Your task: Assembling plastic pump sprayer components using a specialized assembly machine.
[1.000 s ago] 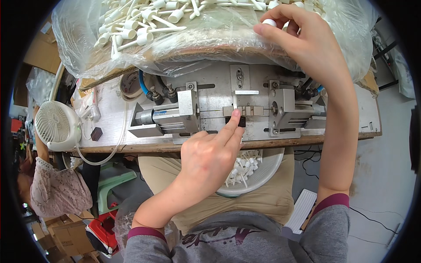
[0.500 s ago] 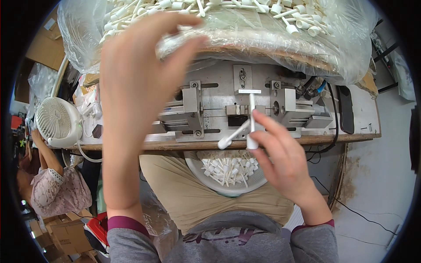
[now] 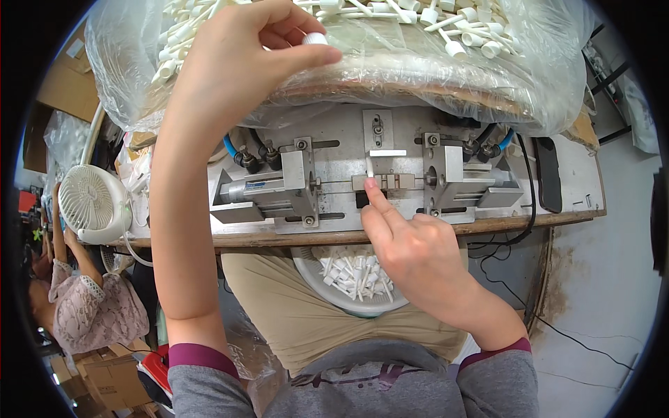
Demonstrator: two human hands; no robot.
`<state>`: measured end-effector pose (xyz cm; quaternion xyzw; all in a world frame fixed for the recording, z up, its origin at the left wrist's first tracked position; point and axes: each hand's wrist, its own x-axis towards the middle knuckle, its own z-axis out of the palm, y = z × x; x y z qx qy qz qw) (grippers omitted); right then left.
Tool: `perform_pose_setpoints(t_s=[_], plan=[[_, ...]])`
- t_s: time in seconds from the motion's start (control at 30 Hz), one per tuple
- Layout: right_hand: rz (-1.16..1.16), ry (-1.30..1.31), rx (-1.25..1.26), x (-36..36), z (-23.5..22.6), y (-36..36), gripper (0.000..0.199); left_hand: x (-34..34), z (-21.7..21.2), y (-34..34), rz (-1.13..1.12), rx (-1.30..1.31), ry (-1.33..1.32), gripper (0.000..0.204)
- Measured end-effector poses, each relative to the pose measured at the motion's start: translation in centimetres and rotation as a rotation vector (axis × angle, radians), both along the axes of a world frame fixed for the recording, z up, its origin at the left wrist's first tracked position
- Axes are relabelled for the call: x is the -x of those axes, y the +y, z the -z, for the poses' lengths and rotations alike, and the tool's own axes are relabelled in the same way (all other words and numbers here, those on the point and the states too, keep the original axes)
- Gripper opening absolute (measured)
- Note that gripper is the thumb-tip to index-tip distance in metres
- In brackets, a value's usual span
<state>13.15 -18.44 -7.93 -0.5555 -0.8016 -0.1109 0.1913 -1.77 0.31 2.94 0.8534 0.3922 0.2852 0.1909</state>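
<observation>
My left hand (image 3: 261,52) is raised over the near edge of the heap, fingers curled around a ribbed white cap (image 3: 315,39); any stem on it is hidden. At the metal clamping fixture (image 3: 397,182) on the bench, my right hand (image 3: 411,240) has its index finger stretched onto a white stick (image 3: 370,167). The stick lies across the fixture's middle block, its far end near a pale crossbar (image 3: 387,152). My right thumb and other fingers are folded; whether they hold the stick's near end is hidden.
White capped sticks (image 3: 453,47) heap on clear plastic sheeting (image 3: 446,80). A bowl (image 3: 306,275) of similar pieces sits at my lap. Metal cylinders (image 3: 261,189) flank the block. A white fan (image 3: 90,202), a phone (image 3: 548,174) and another person (image 3: 97,306) are around.
My right hand has moved forward from the bench edge and set a white stick into the fixture; the second stick no longer shows. My left hand, blurred before, now has a cap among its fingers.
</observation>
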Motion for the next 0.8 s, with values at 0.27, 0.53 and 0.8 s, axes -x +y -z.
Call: perform_pose_setpoints(t_s=[0.27,0.53,0.8], plan=[[-0.074,0.363,-0.004,-4.1,-5.0,4.3,0.012,2.1,3.3,-8.3,0.167,-0.167,-0.222,0.032],[0.289,0.038,-0.031,-9.9,-9.0,17.7,0.019,0.8,10.1,-14.1,0.205,-0.232,0.020,0.029],[0.090,0.323,0.239,-9.7,-9.9,15.1,0.020,-0.2,11.5,-13.6,0.173,-0.274,0.150,0.028]])
